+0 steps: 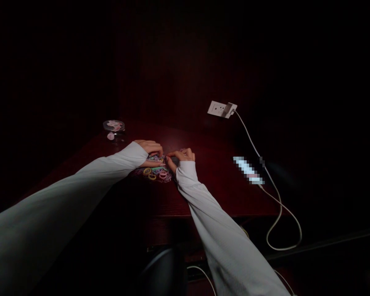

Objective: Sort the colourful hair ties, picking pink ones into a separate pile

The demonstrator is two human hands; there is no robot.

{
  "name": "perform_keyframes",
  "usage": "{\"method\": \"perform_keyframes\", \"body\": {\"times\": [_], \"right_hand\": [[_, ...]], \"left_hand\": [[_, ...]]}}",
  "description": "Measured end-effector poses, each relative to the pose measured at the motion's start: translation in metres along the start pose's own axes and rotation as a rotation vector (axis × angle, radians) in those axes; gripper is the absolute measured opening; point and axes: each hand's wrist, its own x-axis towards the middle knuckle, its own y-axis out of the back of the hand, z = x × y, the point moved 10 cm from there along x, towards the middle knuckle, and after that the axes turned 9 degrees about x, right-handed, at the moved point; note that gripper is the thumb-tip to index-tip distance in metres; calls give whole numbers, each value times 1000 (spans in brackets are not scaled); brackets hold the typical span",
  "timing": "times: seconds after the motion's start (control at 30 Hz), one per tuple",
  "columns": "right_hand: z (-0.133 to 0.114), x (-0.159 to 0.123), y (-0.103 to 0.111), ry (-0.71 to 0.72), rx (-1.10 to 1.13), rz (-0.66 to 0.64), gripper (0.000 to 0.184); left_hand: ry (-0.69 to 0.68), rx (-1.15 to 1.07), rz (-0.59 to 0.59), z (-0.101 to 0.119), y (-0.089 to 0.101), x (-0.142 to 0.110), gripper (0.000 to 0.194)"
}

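View: head, 1 camera, dim.
Hands: 2, sleeves 2, both pale.
Left hand (149, 147): fingers curled down over bands, narrow; firm hold on a band, cannot tell.
Right hand (181, 155): thumb and forefinger bent close together at the bands, narrow; whether a band is pinched, cannot tell.
Bands (156, 169): 1 loose heap of small coloured loops, under and between the 2 hands; yellow, pink, green, purple seen; too tangled to count.
Table (216, 195): 1, dark red; front edge runs just nearer the person than the heap; left edge slants off into shadow.
Room: bare tabletop between right hand and device, also between heap and front edge.
Device (249, 170): 1, lit, pixelated, right part of table, well apart from right hand.
Cable (301, 235): white, plugged into device, loops out past front edge.
Outlet (216, 109): 1, white, beyond table; charger (229, 109): 1, plugged in.
Container (114, 126): 1, clear, pink-white contents, far left; pink piece (110, 136): 1, just beside it.
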Motion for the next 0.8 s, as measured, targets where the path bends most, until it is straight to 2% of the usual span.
{"method": "perform_keyframes", "body": {"times": [0.17,0.37,0.63,0.8], "right_hand": [[3,2,-6,-1,-29,-5,17],[9,4,-13,-18,-39,-14,15],[-4,-5,4,22,67,19,24],[-7,-6,5,28,77,17,21]], "left_hand": [[-34,71,6,6,-1,2,48],[-40,91,-2,2,-2,3,42],[-19,131,-9,0,2,2,34],[-6,123,27,-3,7,0,35]]}}
